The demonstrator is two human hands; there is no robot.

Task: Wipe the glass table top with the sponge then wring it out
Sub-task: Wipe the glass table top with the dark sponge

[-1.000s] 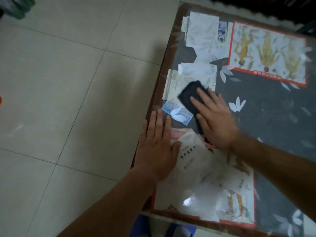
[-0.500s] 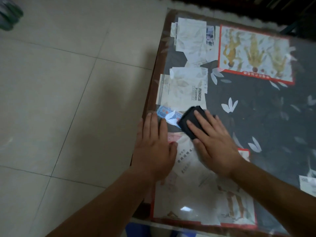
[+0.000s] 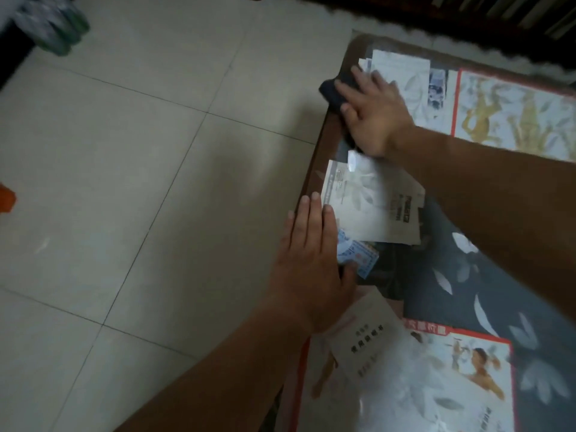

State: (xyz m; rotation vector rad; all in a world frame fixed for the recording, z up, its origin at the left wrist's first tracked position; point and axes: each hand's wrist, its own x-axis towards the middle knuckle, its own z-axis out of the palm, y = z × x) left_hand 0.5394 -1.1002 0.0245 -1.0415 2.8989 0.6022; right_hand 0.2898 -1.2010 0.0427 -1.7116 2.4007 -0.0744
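Note:
A dark sponge [image 3: 331,91] lies on the glass table top [image 3: 442,275] at its far left corner, poking out past the edge. My right hand [image 3: 374,116] presses flat on the sponge, fingers spread over it, covering most of it. Nearer me, my left hand [image 3: 314,260] rests palm down on the table's left edge, fingers together and holding nothing. Papers, a blue ticket and red-bordered posters show beneath the glass.
The table's brown wooden rim [image 3: 321,151] runs along its left side. Pale floor tiles [image 3: 140,182] fill the left of the view. Green and white bottles [image 3: 51,24] stand on the floor at the top left. Dark furniture [image 3: 467,14] lines the far side.
My right hand has slid the sponge from the middle of the left side up to the far left corner. My left hand stays flat on the edge. The camera view has shifted.

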